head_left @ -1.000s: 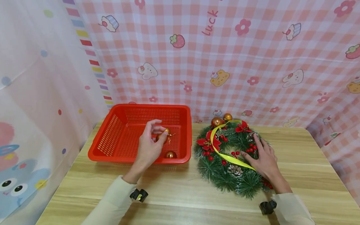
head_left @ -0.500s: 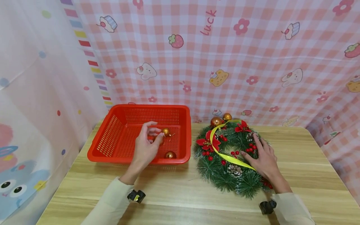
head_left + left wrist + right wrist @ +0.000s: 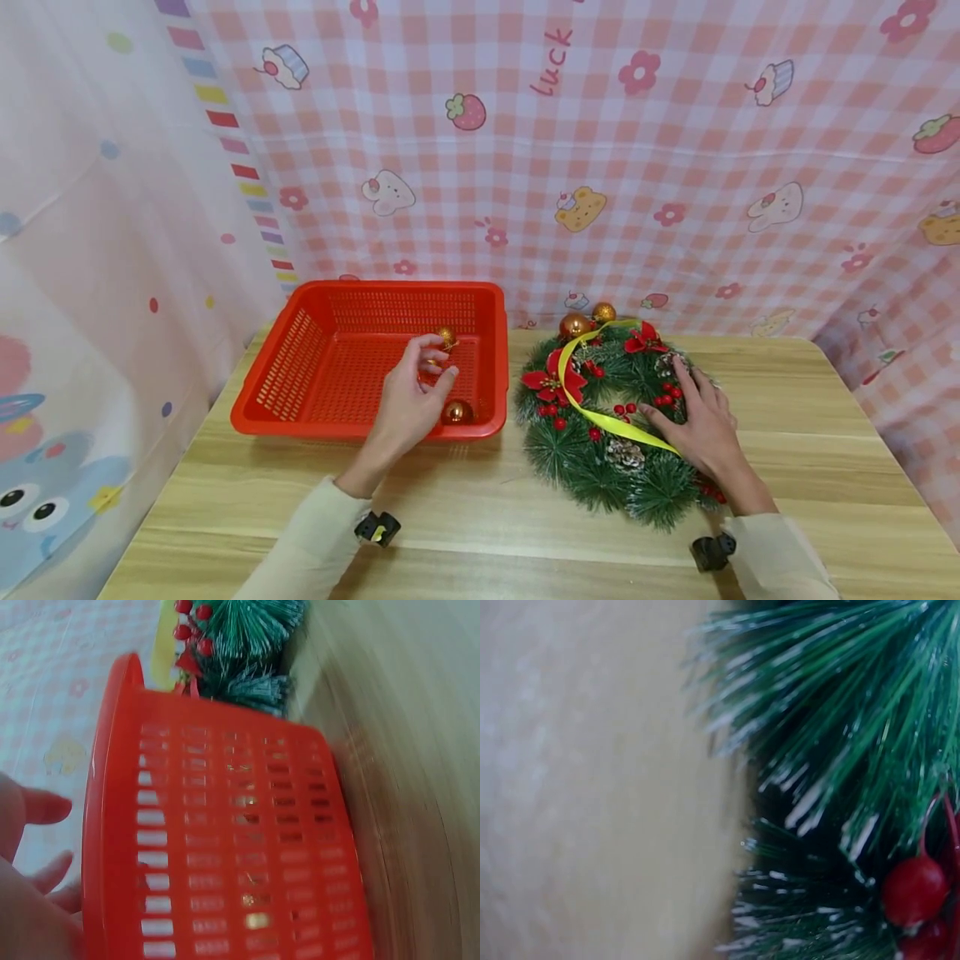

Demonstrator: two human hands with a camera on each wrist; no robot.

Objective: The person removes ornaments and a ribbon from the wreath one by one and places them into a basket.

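Over the red plastic basket (image 3: 322,287), my left hand (image 3: 411,402) hovers with thumb and fingers apart and nothing between them. A glittery gold bauble (image 3: 446,334) lies beyond its fingertips, and a shiny gold ball (image 3: 457,412) sits near the basket's front right corner. Another gold ornament is mostly hidden behind the fingers. In the left wrist view, the fingers (image 3: 49,806) show beside the basket's rim. My right hand (image 3: 702,425) rests on the right side of a green Christmas wreath (image 3: 558,454), fingers spread. The wreath bears red poinsettias, berries, pinecones and a yellow ribbon (image 3: 622,429).
Two gold balls, one shiny (image 3: 575,325) and one glittery (image 3: 603,312), are at the wreath's far edge. The basket stands left of the wreath on the wooden table (image 3: 465,533). A pink checked cloth (image 3: 510,167) hangs behind.
My left hand has let go of a glittery gold bauble in the basket. It drew back left, then moved right and slightly lower with fingers parted. My right hand stayed on the wreath.
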